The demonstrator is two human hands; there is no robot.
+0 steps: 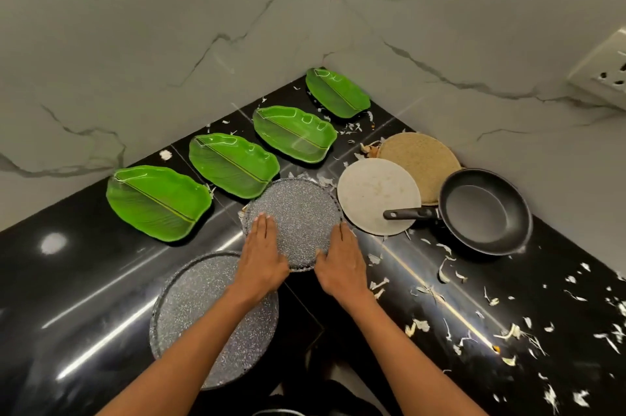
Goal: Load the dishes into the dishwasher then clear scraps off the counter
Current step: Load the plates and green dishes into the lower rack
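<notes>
Our left hand and right hand, fingers straight, press the rim of the speckled plate mid-worktop. It may slide into the white disc or leaf plates; open room lies toward the front edge.

Bare black counter lies open at the left front; a row of four green leaf plates lines the back wall, a frying pan and two round boards crowd the corner, and scraps litter the right.
</notes>
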